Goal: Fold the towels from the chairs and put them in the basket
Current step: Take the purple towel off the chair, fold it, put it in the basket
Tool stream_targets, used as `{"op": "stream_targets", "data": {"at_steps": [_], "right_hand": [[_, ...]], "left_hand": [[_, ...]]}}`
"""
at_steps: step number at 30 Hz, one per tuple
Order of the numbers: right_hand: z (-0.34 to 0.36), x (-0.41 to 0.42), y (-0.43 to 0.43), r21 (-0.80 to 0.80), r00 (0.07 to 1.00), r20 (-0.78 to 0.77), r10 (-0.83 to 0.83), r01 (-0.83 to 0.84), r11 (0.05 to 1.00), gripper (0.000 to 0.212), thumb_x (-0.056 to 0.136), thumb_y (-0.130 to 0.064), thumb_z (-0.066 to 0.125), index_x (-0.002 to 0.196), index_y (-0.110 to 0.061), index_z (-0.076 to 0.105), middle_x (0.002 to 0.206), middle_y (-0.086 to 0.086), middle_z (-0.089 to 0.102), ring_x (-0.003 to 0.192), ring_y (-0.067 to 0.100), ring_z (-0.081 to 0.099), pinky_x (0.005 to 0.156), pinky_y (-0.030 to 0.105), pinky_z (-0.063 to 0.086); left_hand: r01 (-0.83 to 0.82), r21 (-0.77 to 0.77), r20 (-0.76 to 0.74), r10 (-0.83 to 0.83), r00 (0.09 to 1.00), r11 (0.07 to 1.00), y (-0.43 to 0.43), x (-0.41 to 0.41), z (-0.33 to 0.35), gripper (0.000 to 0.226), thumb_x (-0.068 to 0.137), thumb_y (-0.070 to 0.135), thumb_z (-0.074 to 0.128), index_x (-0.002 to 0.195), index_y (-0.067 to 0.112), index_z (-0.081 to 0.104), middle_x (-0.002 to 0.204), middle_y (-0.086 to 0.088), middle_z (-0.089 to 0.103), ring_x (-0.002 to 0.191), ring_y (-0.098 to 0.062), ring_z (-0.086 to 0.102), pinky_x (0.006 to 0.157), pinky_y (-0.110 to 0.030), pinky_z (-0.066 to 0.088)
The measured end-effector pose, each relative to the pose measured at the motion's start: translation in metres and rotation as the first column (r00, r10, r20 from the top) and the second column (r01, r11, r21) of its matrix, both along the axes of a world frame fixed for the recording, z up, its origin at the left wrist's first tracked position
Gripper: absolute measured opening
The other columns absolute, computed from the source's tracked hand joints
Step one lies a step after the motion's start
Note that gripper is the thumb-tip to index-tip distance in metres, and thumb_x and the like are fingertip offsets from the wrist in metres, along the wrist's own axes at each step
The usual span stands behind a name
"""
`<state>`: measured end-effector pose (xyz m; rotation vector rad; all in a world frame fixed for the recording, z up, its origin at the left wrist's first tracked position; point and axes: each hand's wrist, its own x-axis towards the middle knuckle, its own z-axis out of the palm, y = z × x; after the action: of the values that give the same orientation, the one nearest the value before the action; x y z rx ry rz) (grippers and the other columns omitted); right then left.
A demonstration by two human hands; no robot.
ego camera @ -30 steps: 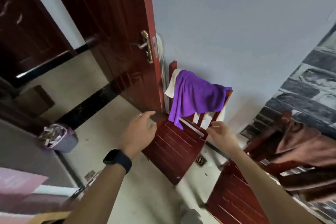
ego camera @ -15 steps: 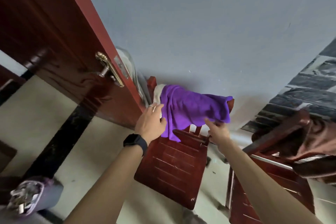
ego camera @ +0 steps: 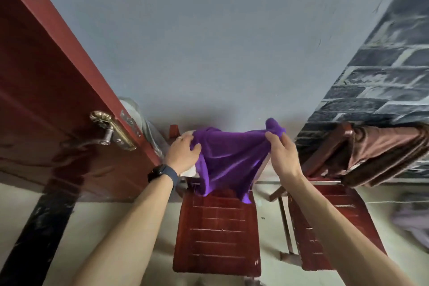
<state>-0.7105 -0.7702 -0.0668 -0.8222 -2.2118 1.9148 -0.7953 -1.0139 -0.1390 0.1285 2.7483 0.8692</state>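
- Plainly, the purple towel [ego camera: 227,158] hangs over the back of the middle chair [ego camera: 218,234], its lower tips reaching the rear edge of the seat.
- Left hand [ego camera: 182,155]: at the chair back's left end, fingers curled into the towel's edge with the thumb in front. A dark watch [ego camera: 162,173] sits on that wrist.
- Right hand [ego camera: 283,155]: at the chair back's right end, pinching the towel's corner, with a tuft of cloth poking up above the fingertips.
- The towel hides nearly all of the chair back; only one post tip shows at its upper left.
- A white cloth [ego camera: 188,171] peeks out under the towel by the left wrist; how large it is I cannot tell.
- Right of the chair stands a second chair [ego camera: 325,216] with a brown towel [ego camera: 383,146] draped on its back, partly cut off by the frame edge.
- Further right of the chair, a pale purplish blur [ego camera: 413,223] lies low; too smeared to identify.
- Left of the chair is a red door [ego camera: 46,100] with a brass handle [ego camera: 111,130].
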Motion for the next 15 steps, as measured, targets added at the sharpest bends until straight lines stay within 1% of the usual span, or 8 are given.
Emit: {"op": "stream_targets", "data": {"at_steps": [2,3,5,7,8,9,12,15], "right_hand": [[0.043,0.001,-0.017,-0.028,0.997,-0.074,0.015,-0.017,0.999,0.025,0.096,-0.035,0.055,0.074,-0.024,0.058,0.073,-0.007,0.052,0.069,0.012,0.046,0.07,0.033,0.04],[0.064,0.003,-0.025,-0.055,0.992,-0.124,0.021,-0.028,0.998,0.025,0.092,-0.041,0.056,0.071,-0.027,0.058,0.074,-0.005,0.052,0.072,0.014,0.047,0.072,0.035,0.04],[0.098,0.007,-0.035,-0.132,0.982,-0.188,0.01,-0.035,0.991,0.024,0.083,-0.05,0.059,0.067,-0.033,0.063,0.077,-0.004,0.059,0.078,0.019,0.054,0.076,0.042,0.044],[0.126,0.016,-0.041,-0.213,0.978,-0.21,-0.019,-0.027,0.977,0.021,0.078,-0.055,0.061,0.075,-0.036,0.072,0.09,-0.003,0.07,0.088,0.02,0.063,0.084,0.044,0.048],[0.138,0.022,-0.043,-0.256,0.974,-0.224,-0.039,-0.02,0.966,0.023,0.08,-0.054,0.063,0.083,-0.034,0.075,0.097,-0.001,0.074,0.093,0.02,0.066,0.087,0.041,0.05],[0.148,0.028,-0.042,-0.309,0.966,-0.248,-0.066,-0.015,0.951,0.025,0.086,-0.049,0.064,0.09,-0.028,0.076,0.1,0.001,0.075,0.094,0.019,0.069,0.088,0.039,0.052],[0.171,0.05,-0.033,-0.5,0.939,-0.32,-0.123,-0.057,0.864,0.022,0.101,-0.029,0.057,0.1,-0.011,0.069,0.088,0.005,0.076,0.083,0.017,0.072,0.077,0.031,0.056],[0.181,0.074,-0.006,-0.564,0.918,-0.377,-0.122,-0.122,0.817,0.032,0.101,-0.034,0.055,0.108,-0.005,0.066,0.097,0.012,0.072,0.097,0.025,0.067,0.096,0.04,0.053]], "left_hand": [[-0.008,0.15,0.075,-0.003,0.997,0.989,-0.001,0.003,0.018,0.039,0.093,0.035,0.048,0.125,0.02,0.064,0.125,-0.002,0.067,0.118,-0.024,0.06,0.105,-0.039,0.043],[-0.013,0.21,0.11,-0.01,0.994,0.978,0.0,0.006,0.029,0.034,0.092,0.039,0.046,0.113,0.023,0.067,0.113,0.002,0.07,0.109,-0.021,0.062,0.103,-0.038,0.044],[-0.06,0.358,0.17,-0.002,0.985,0.932,0.002,0.017,0.05,0.026,0.097,0.038,0.047,0.085,0.022,0.065,0.09,0.008,0.066,0.086,-0.008,0.061,0.092,-0.028,0.046],[-0.141,0.532,0.225,0.021,0.974,0.835,0.009,0.034,0.069,0.026,0.1,0.025,0.055,0.078,0.017,0.064,0.078,0.009,0.062,0.07,0.005,0.061,0.072,-0.015,0.046],[-0.176,0.595,0.256,0.022,0.966,0.784,0.014,0.042,0.076,0.02,0.099,0.022,0.057,0.082,0.017,0.066,0.08,0.008,0.062,0.073,0.004,0.062,0.068,-0.012,0.044],[-0.214,0.632,0.303,0.017,0.953,0.744,0.019,0.051,0.082,0.013,0.098,0.025,0.059,0.09,0.017,0.067,0.086,0.007,0.063,0.083,-0.002,0.062,0.072,-0.016,0.044],[-0.375,0.669,0.503,-0.019,0.864,0.642,0.037,0.076,0.093,0.019,0.089,0.037,0.066,0.101,0.023,0.066,0.102,0.004,0.067,0.103,-0.017,0.056,0.083,-0.033,0.039],[-0.491,0.662,0.659,-0.128,0.741,0.567,0.057,0.101,0.093,0.034,0.084,0.032,0.071,0.112,0.013,0.066,0.101,-0.007,0.073,0.105,-0.027,0.064,0.092,-0.04,0.045]]}}
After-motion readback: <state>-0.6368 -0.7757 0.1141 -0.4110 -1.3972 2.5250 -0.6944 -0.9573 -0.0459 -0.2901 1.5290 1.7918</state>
